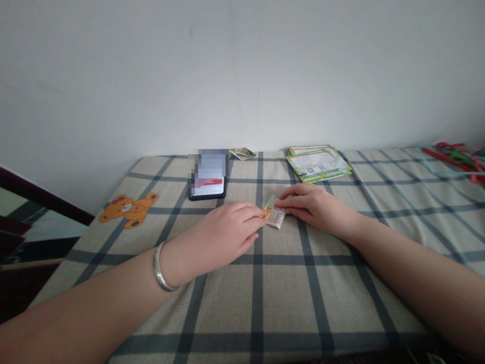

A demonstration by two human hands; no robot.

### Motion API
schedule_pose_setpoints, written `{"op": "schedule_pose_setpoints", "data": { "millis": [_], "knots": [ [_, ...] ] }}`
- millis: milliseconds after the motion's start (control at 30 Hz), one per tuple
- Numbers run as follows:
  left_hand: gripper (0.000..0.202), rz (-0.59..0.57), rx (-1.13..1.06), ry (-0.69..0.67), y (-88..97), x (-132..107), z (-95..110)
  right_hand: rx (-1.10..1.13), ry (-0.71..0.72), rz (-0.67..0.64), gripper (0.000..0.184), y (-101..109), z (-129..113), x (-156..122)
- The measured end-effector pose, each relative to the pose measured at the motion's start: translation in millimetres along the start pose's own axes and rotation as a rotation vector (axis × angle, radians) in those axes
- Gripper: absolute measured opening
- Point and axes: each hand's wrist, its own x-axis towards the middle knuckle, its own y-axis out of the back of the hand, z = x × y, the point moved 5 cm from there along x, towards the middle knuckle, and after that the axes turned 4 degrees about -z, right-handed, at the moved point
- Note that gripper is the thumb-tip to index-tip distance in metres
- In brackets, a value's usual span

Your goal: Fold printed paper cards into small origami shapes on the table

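Observation:
A small folded piece of printed paper (276, 218), white with orange print and a yellow strip, lies low over the tablecloth between my hands. The fingertips of my left hand (233, 227) pinch its left edge, with the thumb partly hidden below; a silver bangle (161, 267) circles that wrist. From the other side, my right hand (312, 205) has its fingers closed on the paper's right part, covering some of it. Farther back on the right sits a stack of green and white printed cards (320, 164).
A phone (208, 184), partly pixelated, lies at the back left. Beside it is a small folded green paper (243, 153) near the wall. An orange bear cutout (131, 208) is on the left of the checked tablecloth (235, 308). Red and green strips (458, 156) lie far right.

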Motion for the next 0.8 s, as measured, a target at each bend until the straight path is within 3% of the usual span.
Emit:
{"op": "schedule_pose_setpoints", "data": {
  "millis": [200,800],
  "knots": [
    [0.028,0.001,-0.024,0.014,0.0,-0.4,-0.8,0.082,-0.128,0.072,0.027,2.5,5.9,-0.3],
    [0.032,0.011,-0.019,0.027,-2.9,-0.4,-0.9,0.001,-0.056,-0.005,0.029,-2.6,7.0,2.2]
  ]
}}
